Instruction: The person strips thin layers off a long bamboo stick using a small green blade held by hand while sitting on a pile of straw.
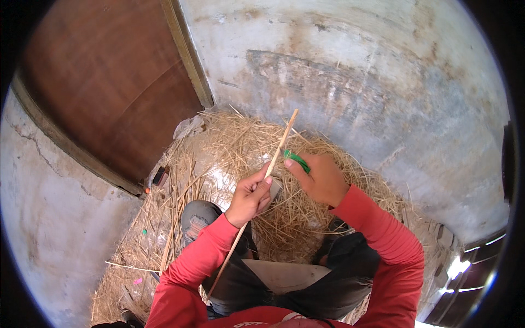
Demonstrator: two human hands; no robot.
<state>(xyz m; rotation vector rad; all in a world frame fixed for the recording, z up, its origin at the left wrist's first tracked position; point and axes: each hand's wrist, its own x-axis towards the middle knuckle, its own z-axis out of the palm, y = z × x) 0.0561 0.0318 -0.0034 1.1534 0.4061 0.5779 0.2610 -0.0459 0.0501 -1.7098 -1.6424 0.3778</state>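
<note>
My left hand (250, 197) grips a long thin bamboo stick (283, 141) that slants from near my lap up toward the wall. My right hand (320, 177) is closed on a tool with a green handle (296, 159), held right beside the stick. A flat grey blade-like piece (275, 189) shows between the two hands, close to the left fingers. Both sleeves are red. I sit with knees bent in dark trousers over a heap of shavings.
A pile of straw-like shavings and thin strips (229, 147) covers the floor in front of me. A brown wooden door (109, 82) stands at upper left, a stained plaster wall (372, 82) ahead. A small dark object (159, 176) lies near the door's foot.
</note>
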